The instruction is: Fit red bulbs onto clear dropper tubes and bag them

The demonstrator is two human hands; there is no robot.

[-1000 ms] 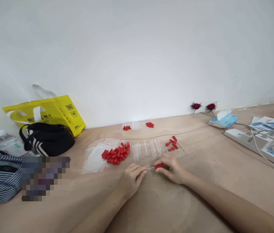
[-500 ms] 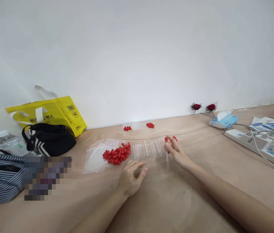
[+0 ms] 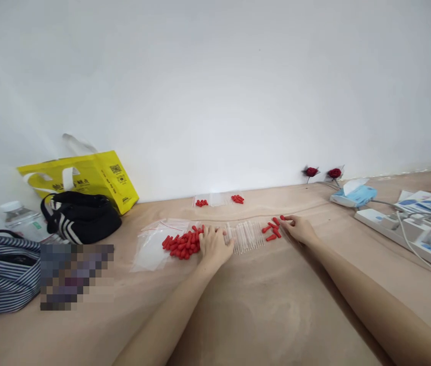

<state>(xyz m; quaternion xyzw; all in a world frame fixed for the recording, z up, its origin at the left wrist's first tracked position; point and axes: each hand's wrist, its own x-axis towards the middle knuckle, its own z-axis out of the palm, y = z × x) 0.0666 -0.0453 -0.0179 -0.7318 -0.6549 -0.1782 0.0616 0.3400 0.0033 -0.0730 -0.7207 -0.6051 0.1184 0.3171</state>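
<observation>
My left hand [image 3: 215, 248], fingers spread and bent, rests between a pile of red rubber bulbs [image 3: 181, 246] and a row of thin clear tubes [image 3: 246, 237], covering the row's left end. My right hand [image 3: 298, 229] pinches a red bulb [image 3: 283, 217] at the tips of its thumb and fingers. Beside it, right of the tubes, lie several loose red bulbs [image 3: 275, 226]. Clear plastic bags [image 3: 150, 249] lie flat to the left of the pile. Near the wall are bags with small groups of red bulbs [image 3: 237, 199].
On the left stand a yellow bag [image 3: 123, 188], a black pouch [image 3: 93, 218], a plastic bottle [image 3: 26, 221] and a striped bag [image 3: 5, 274]. On the right are red roses [image 3: 335, 173], a blue tissue pack [image 3: 356, 196], a power strip [image 3: 421, 244] and papers [image 3: 429, 201].
My left hand has moved up onto the left end of the tubes. My right hand has shifted right, off the tubes, showing the loose bulbs beside them.
</observation>
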